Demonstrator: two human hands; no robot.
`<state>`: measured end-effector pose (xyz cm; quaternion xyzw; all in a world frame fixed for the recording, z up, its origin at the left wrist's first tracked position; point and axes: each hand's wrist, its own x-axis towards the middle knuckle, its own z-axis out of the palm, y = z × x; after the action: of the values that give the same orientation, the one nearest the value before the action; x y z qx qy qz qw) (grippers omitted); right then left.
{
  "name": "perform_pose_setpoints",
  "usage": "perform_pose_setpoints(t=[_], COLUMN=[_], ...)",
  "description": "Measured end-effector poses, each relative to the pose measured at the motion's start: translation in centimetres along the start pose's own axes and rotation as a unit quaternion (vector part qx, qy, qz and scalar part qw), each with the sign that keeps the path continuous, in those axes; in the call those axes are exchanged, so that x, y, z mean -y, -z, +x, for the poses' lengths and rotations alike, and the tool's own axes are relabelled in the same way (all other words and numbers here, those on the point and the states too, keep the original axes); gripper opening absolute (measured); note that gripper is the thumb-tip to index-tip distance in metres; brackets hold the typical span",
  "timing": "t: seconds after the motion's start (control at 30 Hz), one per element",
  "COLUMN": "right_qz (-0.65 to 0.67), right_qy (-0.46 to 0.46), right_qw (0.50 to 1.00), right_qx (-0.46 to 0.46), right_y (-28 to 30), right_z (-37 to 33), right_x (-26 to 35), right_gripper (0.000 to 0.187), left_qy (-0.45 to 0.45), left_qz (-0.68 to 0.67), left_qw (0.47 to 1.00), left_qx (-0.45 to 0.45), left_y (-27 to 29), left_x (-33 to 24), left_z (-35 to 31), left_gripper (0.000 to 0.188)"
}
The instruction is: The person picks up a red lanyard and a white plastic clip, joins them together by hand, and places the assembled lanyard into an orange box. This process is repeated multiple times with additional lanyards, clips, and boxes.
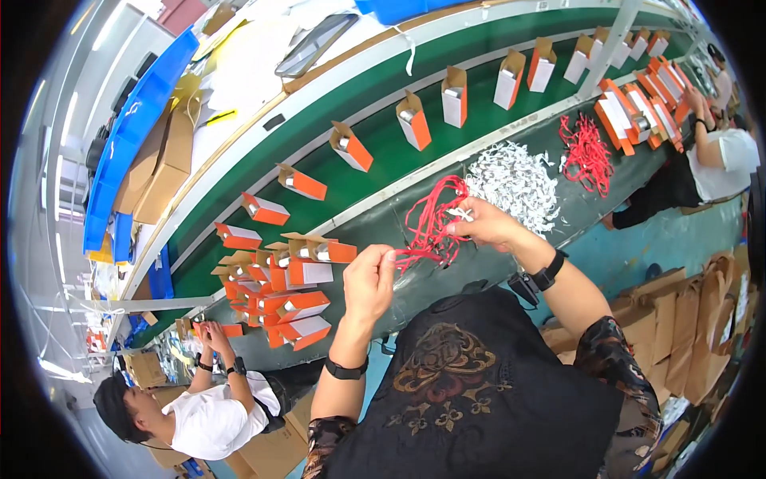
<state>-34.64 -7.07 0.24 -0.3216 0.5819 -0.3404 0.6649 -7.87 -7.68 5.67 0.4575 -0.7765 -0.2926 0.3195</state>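
My left hand (369, 283) is closed in a pinch at the near end of a bundle of red cords (431, 215), with a strand running from its fingertips. To the right, my right hand (488, 225) has its fingers closed on a small white piece (460, 214) at the bundle's edge. Loops of the red cords hang between the two hands, over the dark worktop (415, 297). Just beyond my right hand lies a heap of small white pieces (515, 182). Farther right is a second pile of red cords (586, 156).
Open orange-and-white boxes (413, 121) stand in a row along the green conveyor (375, 188). More boxes (299, 307) crowd the worktop at left, others (638, 112) at far right. Co-workers (211, 411) sit on both sides. Flattened cardboard (678, 319) lies behind at right.
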Motion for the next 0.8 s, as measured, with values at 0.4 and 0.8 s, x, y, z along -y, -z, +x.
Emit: perform_pose_setpoints(t=[0.4, 0.8], right_qz=[-0.347, -0.001], right_qy=[0.213, 0.198], right_qw=[0.896, 0.970], right_qx=[0.177, 0.139], right_y=[-6.8, -8.3], right_z=[-2.8, -4.0], right_x=[4.1, 4.4], right_gripper=[0.041, 0.015], left_qy=[-0.024, 0.228], left_qz=[0.007, -0.542], left_qw=[0.993, 0.800], left_qx=[0.116, 0.123], left_y=[1.6, -2.4], left_x=[-2.3, 4.2], left_z=[2.0, -1.3], left_gripper=[0.012, 0.016])
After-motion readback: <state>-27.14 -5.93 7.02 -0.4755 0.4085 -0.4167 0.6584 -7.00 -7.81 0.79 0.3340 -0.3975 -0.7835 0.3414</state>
